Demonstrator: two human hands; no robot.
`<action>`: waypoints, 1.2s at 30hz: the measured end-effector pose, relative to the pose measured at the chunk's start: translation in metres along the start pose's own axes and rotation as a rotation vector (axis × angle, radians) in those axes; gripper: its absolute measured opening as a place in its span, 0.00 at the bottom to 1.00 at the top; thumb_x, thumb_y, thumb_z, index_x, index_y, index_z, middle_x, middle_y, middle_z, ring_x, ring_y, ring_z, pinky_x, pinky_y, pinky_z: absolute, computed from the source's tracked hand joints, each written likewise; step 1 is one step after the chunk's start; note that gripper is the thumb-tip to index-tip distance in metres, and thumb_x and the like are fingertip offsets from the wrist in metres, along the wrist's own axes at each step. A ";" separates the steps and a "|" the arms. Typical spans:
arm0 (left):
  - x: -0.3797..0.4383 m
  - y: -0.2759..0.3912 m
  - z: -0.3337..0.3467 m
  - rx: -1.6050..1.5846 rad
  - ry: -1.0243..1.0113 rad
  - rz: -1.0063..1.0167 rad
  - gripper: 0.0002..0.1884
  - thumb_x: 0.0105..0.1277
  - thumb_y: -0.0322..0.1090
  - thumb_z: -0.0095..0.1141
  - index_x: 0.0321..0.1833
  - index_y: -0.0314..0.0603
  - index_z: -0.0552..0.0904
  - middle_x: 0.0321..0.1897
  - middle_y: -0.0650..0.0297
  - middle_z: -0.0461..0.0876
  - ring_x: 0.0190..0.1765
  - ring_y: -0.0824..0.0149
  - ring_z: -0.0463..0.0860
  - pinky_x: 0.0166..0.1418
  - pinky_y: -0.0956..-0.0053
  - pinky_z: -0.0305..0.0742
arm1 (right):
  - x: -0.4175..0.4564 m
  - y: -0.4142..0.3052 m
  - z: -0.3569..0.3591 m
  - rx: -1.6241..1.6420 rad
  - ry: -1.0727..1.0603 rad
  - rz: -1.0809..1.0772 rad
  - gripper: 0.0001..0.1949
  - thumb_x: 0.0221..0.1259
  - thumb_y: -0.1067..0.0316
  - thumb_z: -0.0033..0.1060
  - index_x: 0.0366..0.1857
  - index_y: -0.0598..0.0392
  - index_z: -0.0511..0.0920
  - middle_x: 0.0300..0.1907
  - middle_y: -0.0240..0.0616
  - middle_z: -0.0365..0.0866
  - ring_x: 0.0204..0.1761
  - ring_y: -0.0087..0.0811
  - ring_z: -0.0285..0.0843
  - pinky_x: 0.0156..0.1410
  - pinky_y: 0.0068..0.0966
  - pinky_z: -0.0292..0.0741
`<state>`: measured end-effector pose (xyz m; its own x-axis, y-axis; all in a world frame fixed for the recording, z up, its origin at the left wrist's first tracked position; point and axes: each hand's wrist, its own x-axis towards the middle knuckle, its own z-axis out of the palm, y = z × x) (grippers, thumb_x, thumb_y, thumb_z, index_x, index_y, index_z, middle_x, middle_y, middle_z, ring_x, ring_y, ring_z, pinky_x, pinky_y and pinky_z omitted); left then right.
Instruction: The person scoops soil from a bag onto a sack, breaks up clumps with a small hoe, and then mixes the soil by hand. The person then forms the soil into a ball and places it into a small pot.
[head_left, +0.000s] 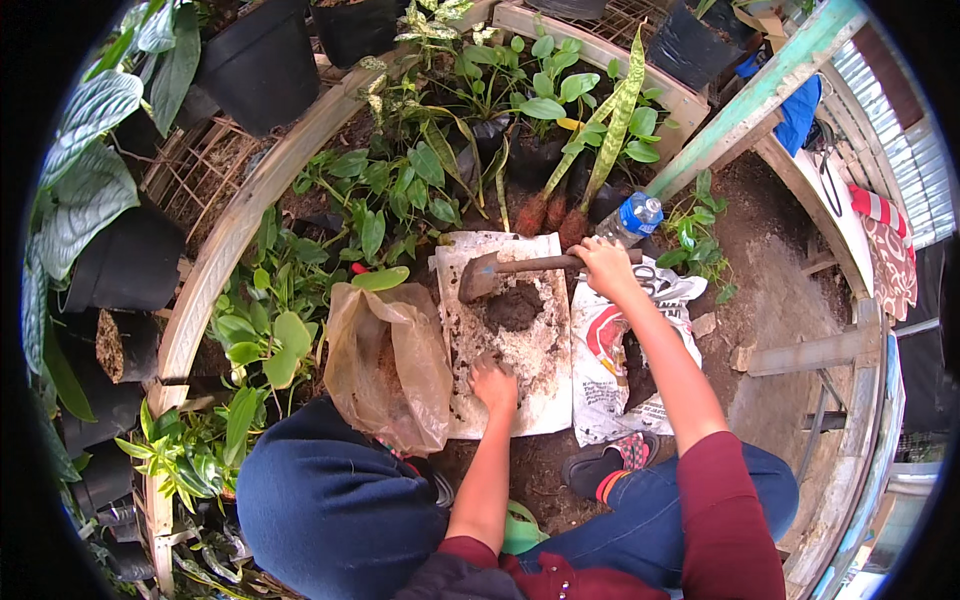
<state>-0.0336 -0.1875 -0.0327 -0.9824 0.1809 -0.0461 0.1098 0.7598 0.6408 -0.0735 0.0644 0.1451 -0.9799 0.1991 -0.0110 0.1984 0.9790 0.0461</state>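
My right hand (606, 268) grips the wooden handle of a soil-stained hand trowel (478, 279). Its blade lies over the upper left of a dirty white sheet (544, 409), beside a dark mound of soil (514, 306). Lower on the sheet is my left hand (493, 381), its fingers dirty and pointing toward the mound; whether they hold anything is unclear. To the left stands an open translucent plastic bag (420, 360) with brown material inside. On the right lies a white printed sack (600, 390) with dark soil showing at its opening and scissors (654, 279) on top.
A water bottle (631, 217) and snake plants (615, 131) with bare root balls are behind the sheet. Leafy plants (375, 180) crowd the left and back, inside a wooden frame (247, 191). A green post (757, 90) rises at right. My shoe (611, 459) is near the sack.
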 end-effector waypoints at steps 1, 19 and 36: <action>0.003 0.004 0.001 -0.048 0.022 -0.037 0.16 0.53 0.32 0.52 0.46 0.41 0.78 0.48 0.56 0.77 0.54 0.55 0.74 0.60 0.59 0.65 | 0.003 0.009 0.023 -0.030 0.081 0.045 0.18 0.46 0.72 0.61 0.45 0.47 0.79 0.43 0.32 0.77 0.50 0.37 0.73 0.59 0.44 0.67; 0.068 0.042 0.022 -0.214 0.000 0.247 0.29 0.53 0.36 0.60 0.60 0.44 0.69 0.60 0.57 0.70 0.63 0.55 0.68 0.67 0.57 0.60 | 0.009 -0.060 0.200 0.481 -0.035 -0.118 0.20 0.68 0.59 0.42 0.56 0.62 0.69 0.58 0.50 0.68 0.64 0.49 0.60 0.69 0.39 0.58; 0.083 0.022 0.035 -0.032 -0.245 0.389 0.35 0.46 0.30 0.62 0.63 0.52 0.71 0.60 0.63 0.72 0.64 0.62 0.69 0.70 0.57 0.54 | -0.032 -0.075 0.192 0.460 0.037 -0.004 0.32 0.50 0.46 0.62 0.49 0.67 0.74 0.52 0.54 0.70 0.57 0.53 0.64 0.64 0.41 0.64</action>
<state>-0.1073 -0.1341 -0.0494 -0.8039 0.5942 0.0254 0.4553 0.5874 0.6691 -0.0534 -0.0070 -0.0494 -0.9791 0.2018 0.0253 0.1748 0.8986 -0.4025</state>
